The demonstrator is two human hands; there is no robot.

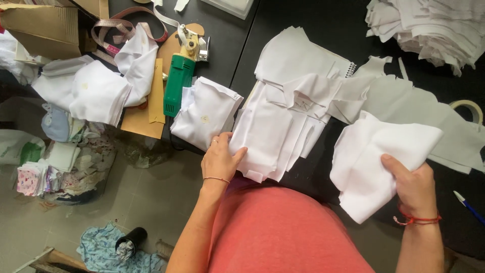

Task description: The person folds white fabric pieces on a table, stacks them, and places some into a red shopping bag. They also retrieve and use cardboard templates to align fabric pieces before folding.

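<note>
The left hand (220, 161) has its thumb laid over the near edge of a stack of white cut pieces (275, 129), with the fingers tucked under or behind that edge, so it grips the stack at its lower left corner. A thin bracelet circles the wrist and a ring shows on one finger. The stack lies on the black table (323, 20), hanging a little over the near edge, and fans out into several long strips.

The right hand (414, 184) is closed on a folded white cloth (376, 156): the thumb presses on top, the fingers are hidden beneath, and the cloth droops below the hand. A red cord is tied around this wrist. The cloth sits well to the right of the stack, above the table's near edge.

Just left of the left hand lies a small folded white piece (207, 111), touching the stack's side. Beside it stands a green electric cutter (178, 81) resting on brown card patterns (146, 108). Further left is a crumpled white garment (96, 86) with a measuring tape (121, 28) looped behind it.

Past the stack, a spiral notebook (308, 53) lies under white pieces, and grey-white fabric (429, 108) spreads to the right, near a roll of tape (467, 108). A heap of white scraps (429, 28) fills the far right corner. A blue pen (469, 206) lies by the right wrist.
</note>
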